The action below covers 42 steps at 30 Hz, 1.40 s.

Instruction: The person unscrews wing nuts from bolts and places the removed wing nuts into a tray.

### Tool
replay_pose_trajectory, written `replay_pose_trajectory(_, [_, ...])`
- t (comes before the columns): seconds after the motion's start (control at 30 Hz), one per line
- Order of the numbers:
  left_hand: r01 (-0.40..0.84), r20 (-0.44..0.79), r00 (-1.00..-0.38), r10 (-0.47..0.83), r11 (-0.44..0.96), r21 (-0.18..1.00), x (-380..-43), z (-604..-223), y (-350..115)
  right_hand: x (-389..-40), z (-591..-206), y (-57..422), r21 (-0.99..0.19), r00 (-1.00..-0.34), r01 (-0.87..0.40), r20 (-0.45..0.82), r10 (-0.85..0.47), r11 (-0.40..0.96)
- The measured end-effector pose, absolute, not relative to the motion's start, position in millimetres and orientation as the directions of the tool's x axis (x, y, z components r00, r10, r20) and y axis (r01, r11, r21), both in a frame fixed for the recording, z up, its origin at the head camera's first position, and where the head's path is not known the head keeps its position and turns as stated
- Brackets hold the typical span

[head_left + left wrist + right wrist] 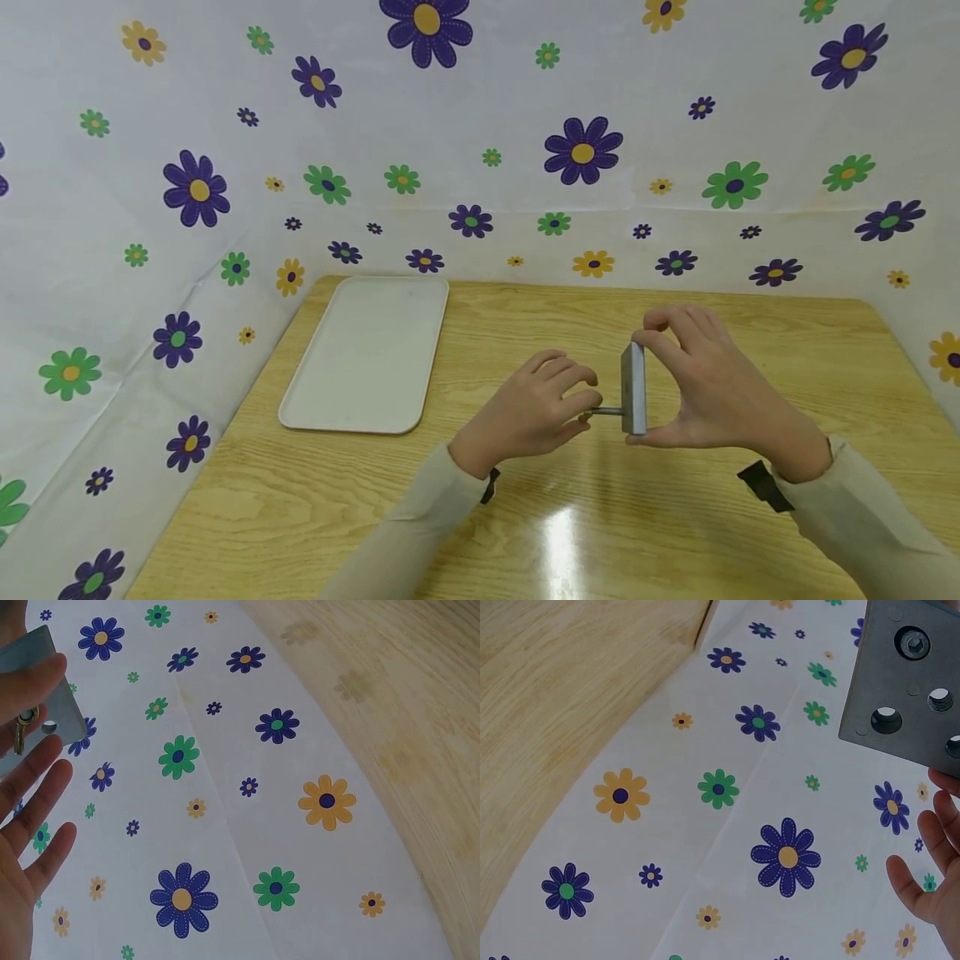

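Observation:
My right hand grips a grey metal plate on edge above the table, fingers at its top edge and thumb at its bottom. Holes pierce the plate, and a hex-socket bolt head sits in one of them in the right wrist view. The bolt's shank sticks out toward my left hand. At its free end, the left thumb and index finger pinch a small brass-coloured wing nut, partly hidden by the thumb. The other left fingers are spread in the left wrist view.
A white rectangular tray lies on the wood-grain table at the back left. A flower-patterned white sheet rises behind the table and along its sides.

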<state>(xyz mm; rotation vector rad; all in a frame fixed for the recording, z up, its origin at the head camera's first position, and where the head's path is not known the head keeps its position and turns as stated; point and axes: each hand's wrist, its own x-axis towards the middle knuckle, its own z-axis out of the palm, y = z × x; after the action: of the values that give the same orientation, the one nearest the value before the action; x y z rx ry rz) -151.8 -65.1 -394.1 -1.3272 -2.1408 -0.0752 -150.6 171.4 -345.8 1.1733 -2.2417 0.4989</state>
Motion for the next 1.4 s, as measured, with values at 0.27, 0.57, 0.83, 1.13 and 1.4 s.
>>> replay_pose_trajectory(0.27, [0.799,0.524,-0.261,0.81,0.487,-0.354,-151.6,-390.9,-63.6,-149.8,-345.5,172.6,-0.07,-0.468,-0.83,0.626,-0.624,0.553])
replay_pose_trajectory(0.57, [0.756,0.569,-0.152,0.808,0.466,-0.459,-150.4,-391.0,-61.5,-149.9,-345.9,173.6,-0.069,-0.468,-0.829,0.628,-0.622,0.555])
replay_pose_trajectory(0.83, [0.763,0.55,-0.153,0.821,0.452,-0.462,-152.7,-389.8,-62.0,-150.4,-346.6,174.0,-0.078,-0.468,-0.832,0.631,-0.619,0.549])
replay_pose_trajectory(1.13, [0.8,0.525,-0.213,0.824,0.456,-0.391,-149.5,-388.5,-62.1,-150.5,-347.0,175.1,-0.082,-0.482,-0.822,0.627,-0.611,0.564])
replay_pose_trajectory(1.4, [0.786,0.551,-0.193,0.812,0.464,-0.409,-151.0,-390.0,-61.4,-151.5,-346.8,174.4,-0.074,-0.468,-0.83,0.632,-0.618,0.553])
